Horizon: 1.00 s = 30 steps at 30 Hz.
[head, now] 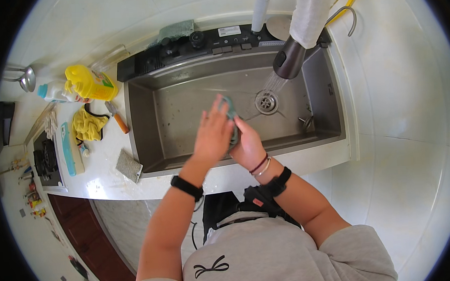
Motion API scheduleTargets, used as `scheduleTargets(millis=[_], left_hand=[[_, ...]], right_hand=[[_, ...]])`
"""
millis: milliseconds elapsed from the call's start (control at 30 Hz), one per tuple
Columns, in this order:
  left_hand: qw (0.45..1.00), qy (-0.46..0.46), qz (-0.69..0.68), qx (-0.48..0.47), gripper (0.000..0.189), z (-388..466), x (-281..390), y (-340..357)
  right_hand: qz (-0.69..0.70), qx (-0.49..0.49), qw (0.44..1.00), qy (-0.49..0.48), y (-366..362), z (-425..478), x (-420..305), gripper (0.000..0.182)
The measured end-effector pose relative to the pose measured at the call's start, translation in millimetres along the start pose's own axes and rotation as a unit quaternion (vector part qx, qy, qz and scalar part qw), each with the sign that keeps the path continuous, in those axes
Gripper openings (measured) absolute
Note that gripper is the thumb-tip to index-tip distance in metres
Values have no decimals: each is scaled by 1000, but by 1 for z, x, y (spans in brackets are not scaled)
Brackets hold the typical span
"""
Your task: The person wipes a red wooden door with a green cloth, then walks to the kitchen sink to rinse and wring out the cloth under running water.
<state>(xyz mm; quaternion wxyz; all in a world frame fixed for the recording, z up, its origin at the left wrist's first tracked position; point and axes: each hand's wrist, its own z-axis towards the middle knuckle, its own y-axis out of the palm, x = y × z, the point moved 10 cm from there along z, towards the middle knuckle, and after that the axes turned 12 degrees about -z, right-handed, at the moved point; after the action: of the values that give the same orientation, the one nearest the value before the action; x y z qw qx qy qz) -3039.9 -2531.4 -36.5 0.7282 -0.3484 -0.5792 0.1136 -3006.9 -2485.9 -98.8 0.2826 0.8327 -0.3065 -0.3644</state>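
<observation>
Over the front of a stainless steel sink point(191, 88), a grey-green cloth point(234, 137) is pressed between my two hands. My left hand point(211, 135) lies flat over it with the fingers stretched forward. From the other side my right hand point(248, 142) grips the cloth, thumb up; its other fingers are mostly hidden. Water runs from a dark pull-out faucet head point(289, 59) toward the drain strainer point(266, 102), beyond my hands and to their right. A small metal stopper point(306, 121) rests at the right of the basin.
Left of the sink lie a silver scrubbing pad point(129, 165), an orange-handled scraper point(117, 118), a yellow cloth point(88, 123) and a teal-and-white box point(71, 148). A yellow jug point(92, 82) stands behind them, near a gas hob point(46, 157). A black control panel point(204, 42) edges the sink's back.
</observation>
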Motion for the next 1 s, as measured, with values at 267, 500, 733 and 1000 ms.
scheduleTargets(millis=[267,500,733,1000], left_hand=[[993,56,-76,-64,43,19,46,36],[991,84,-87,-54,40,54,72,54],[969,10,-171,-176,31,53,9,69],[995,39,5,-90,27,129,-45,10]], right_hand=[[56,-68,989,-120,-24,14,-59,38],[66,-43,987,-137,-44,1,-120,36],[124,-48,991,-34,-72,11,-49,36],[178,-77,979,60,-61,6,-15,42]])
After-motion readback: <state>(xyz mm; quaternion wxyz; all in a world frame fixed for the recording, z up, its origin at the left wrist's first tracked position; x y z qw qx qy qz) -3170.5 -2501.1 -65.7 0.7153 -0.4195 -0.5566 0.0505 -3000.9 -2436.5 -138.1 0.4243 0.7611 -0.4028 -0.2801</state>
